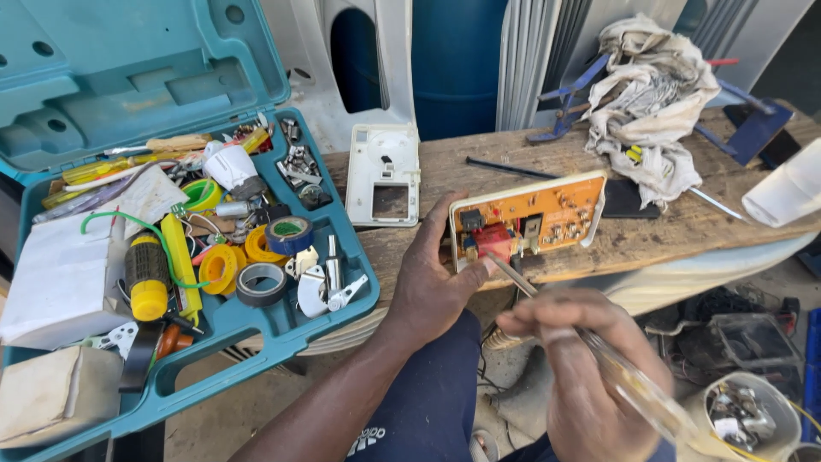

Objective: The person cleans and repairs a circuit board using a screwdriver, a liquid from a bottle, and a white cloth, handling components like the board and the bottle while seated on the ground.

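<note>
I steady the orange circuit board [528, 219] at the table [667, 235] edge with my left hand [430, 278], fingers clamped on its left end. My right hand [581, 376] pinches a clear-handled screwdriver [599, 351], tip by the red component [493, 241]. Best keep the board pressed flat, tip square.

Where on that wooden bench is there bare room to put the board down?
Bare wood lies on the wooden bench between the white cover and the rag pile, crossed by a dark rod. The toolbox is crowded.
</note>
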